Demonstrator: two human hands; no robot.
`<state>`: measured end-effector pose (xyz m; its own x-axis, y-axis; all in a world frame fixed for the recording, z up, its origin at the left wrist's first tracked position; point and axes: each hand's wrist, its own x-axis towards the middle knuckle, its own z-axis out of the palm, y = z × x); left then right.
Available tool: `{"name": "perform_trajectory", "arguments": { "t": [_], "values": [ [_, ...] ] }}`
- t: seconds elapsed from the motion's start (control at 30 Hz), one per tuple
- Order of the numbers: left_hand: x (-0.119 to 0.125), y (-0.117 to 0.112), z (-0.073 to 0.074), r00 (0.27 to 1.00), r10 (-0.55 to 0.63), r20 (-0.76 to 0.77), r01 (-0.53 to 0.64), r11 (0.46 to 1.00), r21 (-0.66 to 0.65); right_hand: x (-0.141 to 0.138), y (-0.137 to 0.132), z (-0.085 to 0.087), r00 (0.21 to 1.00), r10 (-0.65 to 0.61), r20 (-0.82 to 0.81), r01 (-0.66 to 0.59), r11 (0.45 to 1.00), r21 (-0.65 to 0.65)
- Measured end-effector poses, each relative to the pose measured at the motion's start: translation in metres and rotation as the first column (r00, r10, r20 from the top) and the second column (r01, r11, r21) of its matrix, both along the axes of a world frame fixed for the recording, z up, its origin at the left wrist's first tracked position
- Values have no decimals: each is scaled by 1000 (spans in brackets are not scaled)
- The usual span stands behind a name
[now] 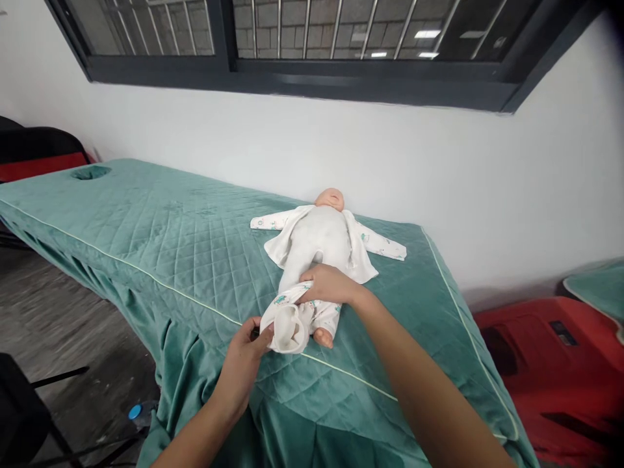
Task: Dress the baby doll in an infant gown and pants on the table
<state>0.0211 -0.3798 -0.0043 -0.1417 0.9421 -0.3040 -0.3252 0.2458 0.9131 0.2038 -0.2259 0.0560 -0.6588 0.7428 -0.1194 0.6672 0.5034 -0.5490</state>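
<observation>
A baby doll [320,235] with a white body lies on its back on the green quilted bed cover [205,240]. Its arms are spread in the sleeves of an open white printed jacket [385,246]. White printed baby pants [327,314] are bunched around its lower legs, with one bare foot [323,337] sticking out. My left hand [249,351] pinches the edge of the pants by the gathered, open leg end. My right hand [327,285] is closed on the pants' upper part between the doll's legs; some of its fingertips are hidden by fabric.
The bed stands against a white wall [439,182] under a barred window [316,32]. On the right is a red plastic object [550,370]. A black stand [29,409] and a blue-capped bottle [141,413] are at the lower left, and a black and red chair [41,153] at the far left.
</observation>
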Motion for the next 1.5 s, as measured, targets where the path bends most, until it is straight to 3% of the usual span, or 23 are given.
{"name": "perform_trajectory", "arguments": {
  "t": [0.13, 0.23, 0.43, 0.57, 0.7, 0.83, 0.97, 1.07, 1.2, 1.33, 1.5],
  "values": [
    [-6, 7, 5, 981, -135, 141, 138, 990, -14, 3, 0, 1, 998, -9, -68, 6, 999, -45],
    [-7, 15, 12, 976, -166, 140, 165, 986, 18, 8, 0, 0, 982, -44, -182, 24, 993, -113],
    [-10, 46, 17, 982, -179, -55, 183, 981, 61, 15, -3, -2, 954, -109, -280, 62, 983, -172],
    [-17, 72, 8, 931, -113, -348, 174, 973, 149, 15, -3, -2, 950, -130, -283, 88, 984, -158],
    [-23, 96, 0, 817, -15, -577, 219, 933, 286, 14, -4, -3, 952, -135, -274, 94, 983, -159],
    [-26, 122, -7, 681, 48, -730, 341, 862, 375, 14, -4, -6, 923, -163, -348, 92, 973, -211],
    [-27, 151, -3, 400, 203, -894, 480, 784, 393, 15, -3, -12, 898, -222, -381, 152, 967, -205],
    [-23, 171, 5, 197, 312, -930, 573, 733, 367, 16, -1, -16, 884, -234, -404, 185, 970, -158],
    [-16, 190, 11, 52, 395, -917, 647, 687, 332, 16, 3, -20, 868, -247, -431, 229, 969, -94],
    [-15, 194, 6, 47, 417, -908, 638, 686, 349, 14, 5, -22, 841, -317, -439, 298, 948, -114],
    [-17, 193, -2, 191, 378, -906, 633, 658, 408, 17, 1, -8, 793, -403, -456, 348, 915, -205]
  ]
}}
